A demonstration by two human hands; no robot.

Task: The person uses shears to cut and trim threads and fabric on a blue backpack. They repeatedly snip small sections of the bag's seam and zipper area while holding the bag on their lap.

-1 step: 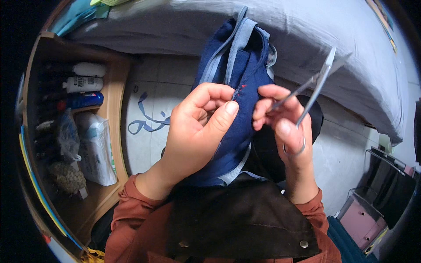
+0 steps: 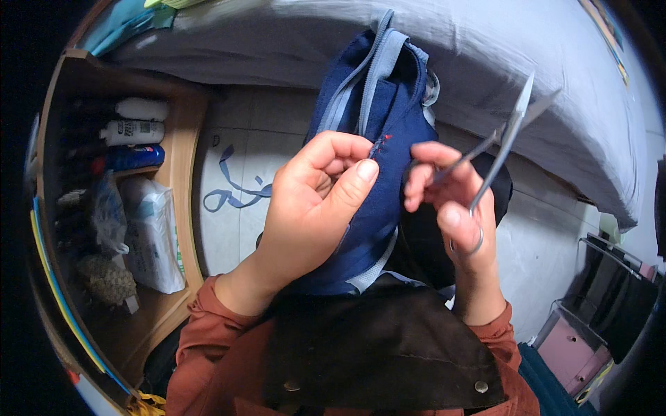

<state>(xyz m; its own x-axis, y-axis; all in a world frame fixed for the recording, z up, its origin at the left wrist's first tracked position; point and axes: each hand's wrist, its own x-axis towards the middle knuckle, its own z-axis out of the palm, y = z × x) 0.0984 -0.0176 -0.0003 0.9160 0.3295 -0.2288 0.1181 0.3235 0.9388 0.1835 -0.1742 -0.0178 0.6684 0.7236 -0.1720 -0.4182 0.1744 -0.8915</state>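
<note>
A dark blue cloth bag (image 2: 371, 222) with grey zips and trim lies lengthwise in front of me, its zipped top gaping at the far end. My left hand (image 2: 312, 197) pinches a bit of its fabric between thumb and forefinger. Just past those fingertips, small red marks like thread (image 2: 386, 137) show at the seam. To the right, my right hand (image 2: 461, 201) has its thumb and fingers in the handles of metal scissors (image 2: 511, 128). Their parted blades point up and away from the bag. Right-hand fingertips hover beside the cloth, close to its right edge.
Cut grey-blue strap pieces (image 2: 239, 201) lie on the tiled floor at left. A wooden cabinet (image 2: 187, 132) there holds bottles and a white plastic-wrapped pack (image 2: 154, 236). Beyond the bag is a bed with a grey sheet (image 2: 485, 48). A pink box (image 2: 569, 350) stands lower right.
My right hand has shifted slightly right with the scissors, a little farther from the bag. The left hand keeps its pinch in nearly the same spot.
</note>
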